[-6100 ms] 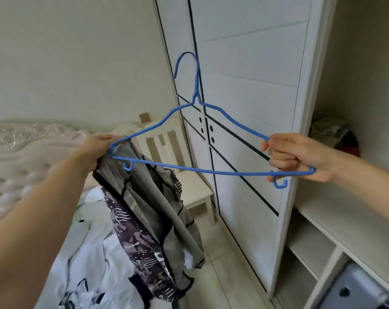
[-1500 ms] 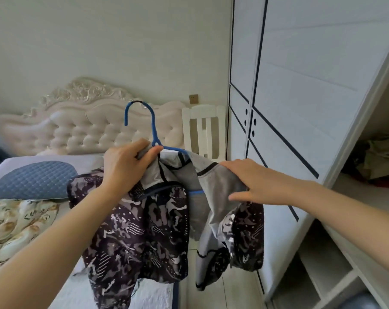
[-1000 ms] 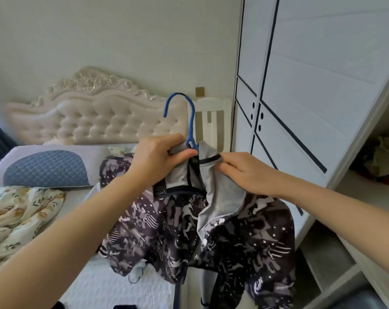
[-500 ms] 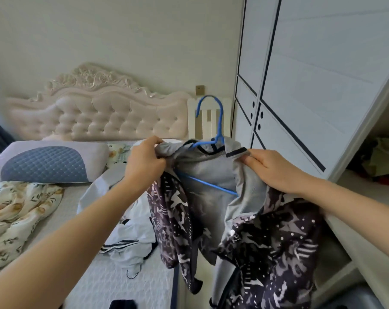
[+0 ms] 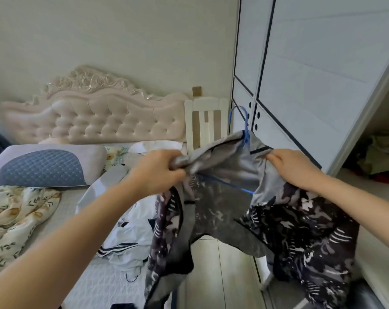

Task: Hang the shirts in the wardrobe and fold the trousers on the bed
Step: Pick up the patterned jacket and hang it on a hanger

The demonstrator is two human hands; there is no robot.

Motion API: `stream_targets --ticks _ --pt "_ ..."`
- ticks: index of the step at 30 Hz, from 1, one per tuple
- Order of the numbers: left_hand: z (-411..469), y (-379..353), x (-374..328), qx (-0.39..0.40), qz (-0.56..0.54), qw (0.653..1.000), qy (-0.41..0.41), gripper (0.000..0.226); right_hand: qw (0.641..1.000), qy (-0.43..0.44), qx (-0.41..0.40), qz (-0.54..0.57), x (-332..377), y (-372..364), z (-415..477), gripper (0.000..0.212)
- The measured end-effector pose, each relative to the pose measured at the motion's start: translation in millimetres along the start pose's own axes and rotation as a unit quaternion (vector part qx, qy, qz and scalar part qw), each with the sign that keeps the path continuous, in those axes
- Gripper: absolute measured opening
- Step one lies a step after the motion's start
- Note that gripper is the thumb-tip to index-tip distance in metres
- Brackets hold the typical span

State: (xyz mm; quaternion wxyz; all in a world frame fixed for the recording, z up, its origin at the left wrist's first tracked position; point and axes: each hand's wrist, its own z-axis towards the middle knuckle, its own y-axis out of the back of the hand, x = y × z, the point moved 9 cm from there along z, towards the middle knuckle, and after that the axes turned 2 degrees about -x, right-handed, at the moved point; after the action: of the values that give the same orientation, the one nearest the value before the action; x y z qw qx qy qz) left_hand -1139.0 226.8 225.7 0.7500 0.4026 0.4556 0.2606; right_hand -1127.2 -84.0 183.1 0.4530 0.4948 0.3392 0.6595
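Held up in front of the wardrobe (image 5: pixel 323 70): a grey shirt (image 5: pixel 224 175) with dark camouflage-print panels, opened wide, grey lining turned toward the camera. Threaded inside it, a blue hanger (image 5: pixel 244 128), hook poking out at the collar, bottom bar crossing the lining at a slant. Left hand (image 5: pixel 157 172) closed in a fist around the bunched left side of the collar; right hand (image 5: pixel 294 168) pinching the right collar edge between thumb and fingers. Both hands level with each other, well apart, fabric stretched between them. Printed fronts hanging loose below either hand, lower hems dropping toward the floor beside the wardrobe. Motion blur over the left hand, so exact finger placement hard to tell.

Left of the wardrobe, against the wall, a white slatted chair (image 5: pixel 205 121). Further left of the wardrobe, the bed (image 5: pixel 95 277) with its tufted headboard (image 5: pixel 99 121). On the bed, a blue-and-lilac pillow (image 5: pixel 44 168), a floral quilt (image 5: pixel 15 217), and a crumpled white garment with dark stripes (image 5: pixel 131 239) just left of the held shirt. Inside the open right section of the wardrobe, a heap of clothes (image 5: pixel 381 155) on a shelf, seemingly unfolded.
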Motion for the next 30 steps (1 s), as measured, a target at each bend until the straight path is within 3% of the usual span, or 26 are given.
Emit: stream_targets --ticks 3,5,10,14,16,19,21,23,27,30 --pt "-17.7 -51.2 -26.1 0.206 0.049 0.973 -0.096 0.021 0.998 0.017 -0.027 0.055 8.1 15.1 0.8 0.043" --pt "-16.3 -64.4 -26.3 0.226 0.064 0.965 -0.113 0.040 0.996 0.031 -0.023 0.080 19.1 17.8 -2.9 0.043" --pt "19.9 -36.1 -8.8 0.042 0.050 0.994 -0.083 0.054 0.989 0.075 0.007 0.125 56.8 11.9 -16.6 0.043" --pt "29.3 -39.4 -8.8 0.029 0.012 0.995 -0.096 0.077 0.980 0.074 0.017 0.186 72.3 17.4 -22.3 0.050" --pt "34.5 -36.2 -11.0 -0.007 0.012 0.994 -0.108 0.067 0.977 0.072 0.022 0.199 76.4 19.0 -24.8 0.050" --pt "39.6 -35.4 -13.0 -0.021 0.013 0.993 -0.113 0.022 0.977 0.082 0.024 0.196 78.8 18.3 -27.8 0.049" --pt "39.1 -35.3 -13.5 -0.020 -0.006 0.993 -0.116 0.026 0.977 0.093 0.011 0.192 76.9 21.3 -28.0 0.049" --pt "39.2 -36.2 -10.8 -0.006 -0.032 0.994 -0.103 0.025 0.985 0.109 -0.006 0.133 72.7 28.5 -27.1 0.049" --pt "43.8 -33.0 3.1 -0.034 -0.097 0.994 -0.038 0.030 0.983 0.133 -0.009 -0.123 64.4 39.7 -24.3 0.049" --pt "46.4 -26.8 4.2 -0.097 -0.064 0.993 -0.018 0.028 0.985 0.136 -0.024 -0.100 70.2 52.5 -26.0 0.047"
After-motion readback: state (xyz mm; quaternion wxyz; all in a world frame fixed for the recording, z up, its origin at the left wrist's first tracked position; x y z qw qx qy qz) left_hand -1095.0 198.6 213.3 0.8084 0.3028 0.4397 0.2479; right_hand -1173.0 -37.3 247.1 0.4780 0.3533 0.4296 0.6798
